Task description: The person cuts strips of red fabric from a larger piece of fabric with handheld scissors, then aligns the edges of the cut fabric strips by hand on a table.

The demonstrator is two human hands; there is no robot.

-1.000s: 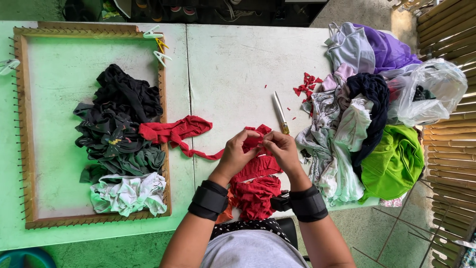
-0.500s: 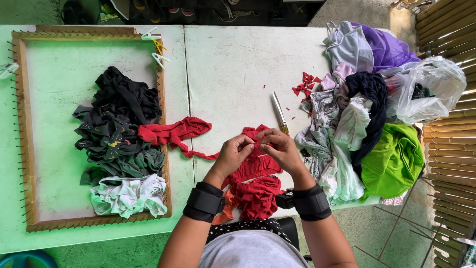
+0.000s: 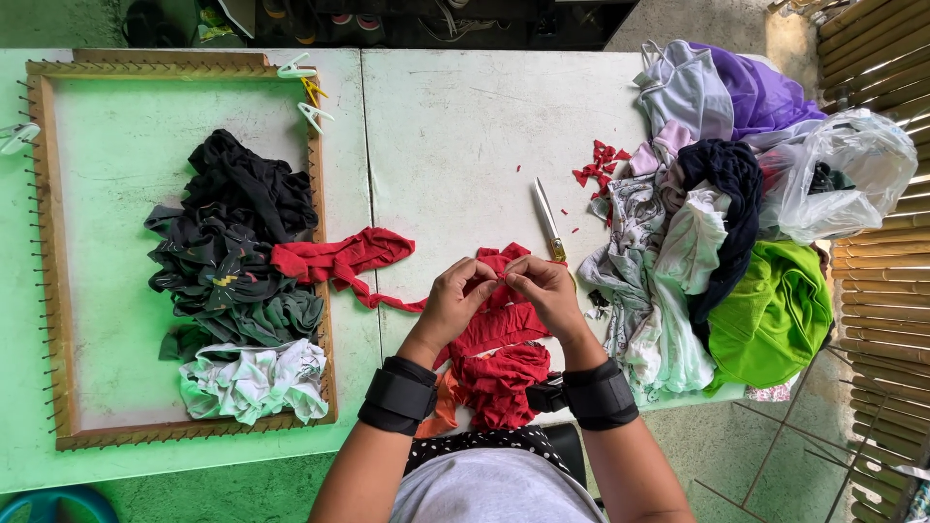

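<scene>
both forearms enter from the bottom edge, each with a black wrist band, and converge over the near middle of the white table (image 3: 455,126). left hand (image 3: 453,302) and right hand (image 3: 544,291) face each other, fingers curled inward, thumbs and forefingers nearly touching; both pinch the same red fabric strip (image 3: 499,274) between the fingertips. the pinched part is bunched, so its axis there cannot be told. below the hands the red cloth runs toward the person into a crumpled red pile (image 3: 499,383) at the table edge. a long red strip (image 3: 339,260) trails left from the hands, long axis roughly left to right, ending on the dark fabric heap (image 3: 232,228) inside the wooden frame (image 3: 39,252). a pale green-white bundle (image 3: 252,380) lies in the frame's near corner. scissors (image 3: 546,220) lie just beyond the right hand, tips pointing away from the person. small red scraps (image 3: 599,165) sit farther out. a mixed clothing pile (image 3: 697,223) fills the right side, with a clear plastic bag (image 3: 843,174) on it.
</scene>
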